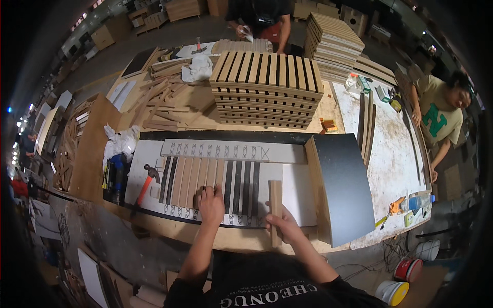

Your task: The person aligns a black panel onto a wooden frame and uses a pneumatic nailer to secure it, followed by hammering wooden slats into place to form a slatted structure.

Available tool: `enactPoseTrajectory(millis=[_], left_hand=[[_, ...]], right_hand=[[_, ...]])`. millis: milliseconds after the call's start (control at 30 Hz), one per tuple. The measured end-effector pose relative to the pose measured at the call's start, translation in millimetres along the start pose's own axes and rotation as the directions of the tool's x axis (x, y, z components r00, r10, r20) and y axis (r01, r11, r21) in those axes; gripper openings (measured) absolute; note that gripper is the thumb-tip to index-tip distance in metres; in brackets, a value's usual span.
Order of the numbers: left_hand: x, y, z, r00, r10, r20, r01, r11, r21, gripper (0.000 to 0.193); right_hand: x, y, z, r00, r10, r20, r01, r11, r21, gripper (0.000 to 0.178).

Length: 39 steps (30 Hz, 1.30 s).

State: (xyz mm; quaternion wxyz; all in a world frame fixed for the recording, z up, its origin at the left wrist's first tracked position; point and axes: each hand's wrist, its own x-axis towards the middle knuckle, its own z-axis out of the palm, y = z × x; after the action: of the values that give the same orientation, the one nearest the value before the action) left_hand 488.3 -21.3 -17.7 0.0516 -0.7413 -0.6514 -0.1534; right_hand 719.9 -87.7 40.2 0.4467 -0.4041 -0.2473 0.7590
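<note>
A row of wooden slats [191, 174] and dark strips [241, 187] lies across a white marked board [295, 200] in front of me. Over the lighter slats, my left hand [211, 206] has its fingers bent down, closed on a slat near the row's middle; the fingertips are partly hidden. To the right of the row, my right hand [284, 226] grips a small bundle of wooden slats [276, 205], thumb on top, raised off the board. A hammer [148, 183] with an orange handle lies left of the row.
Behind the board stands a tall stack of slatted panels [267, 92]. Loose wood strips [159, 102] are heaped at the far left. A dark panel [345, 185] stands to the right. Co-workers are at the back [262, 20] and the right [439, 110].
</note>
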Motion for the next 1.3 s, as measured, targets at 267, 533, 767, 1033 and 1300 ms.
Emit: enactPoseTrajectory(millis=[267,533,767,1033,1300], left_hand=[[-23,40,-62,0.993,-0.024,0.116,0.088,0.808,-0.583,0.026],[-50,61,-64,0.899,0.036,0.436,0.387,0.397,-0.832,0.036],[-42,70,-74,0.969,0.002,0.246,0.174,0.701,-0.691,0.034],[-31,39,-53,0.901,-0.297,0.316,0.432,0.688,-0.583,0.042],[-24,29,-28,0.972,-0.087,0.219,0.115,0.986,-0.123,0.035]], right_hand=[[18,5,13,0.997,0.046,-0.058,-0.022,0.929,0.369,0.03],[30,21,24,0.987,-0.01,-0.163,0.048,0.973,0.227,0.034],[36,26,27,0.971,-0.104,-0.214,0.118,0.992,0.054,0.039],[40,28,18,0.938,-0.112,-0.329,0.11,0.994,-0.026,0.031],[38,20,8,0.936,-0.056,-0.347,0.104,0.987,0.121,0.028]])
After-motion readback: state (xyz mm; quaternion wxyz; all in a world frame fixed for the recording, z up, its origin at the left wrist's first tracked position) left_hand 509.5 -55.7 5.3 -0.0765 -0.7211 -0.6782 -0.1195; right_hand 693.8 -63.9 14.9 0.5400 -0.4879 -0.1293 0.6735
